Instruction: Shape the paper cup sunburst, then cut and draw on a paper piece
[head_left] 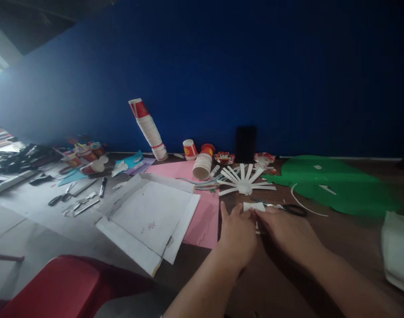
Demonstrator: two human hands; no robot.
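Observation:
My left hand (237,234) and my right hand (284,225) meet low over the brown table, both closed on a small white piece of paper (254,206). The paper shows just beyond my fingertips; the fingers hide its lower part. Behind my right hand lies a pair of scissors with black handles (294,209), partly covered by the hand. A little farther back, a paper cup cut into strips (245,187) is fanned out on its base. A curved white strip (304,204) lies to the right.
An open white cardboard lid (145,212) rests on pink paper (207,216) at left. Behind stand a leaning stack of paper cups (150,132) and a shorter stack (202,165). Green paper (337,185) lies right. A red chair (62,282) is at lower left.

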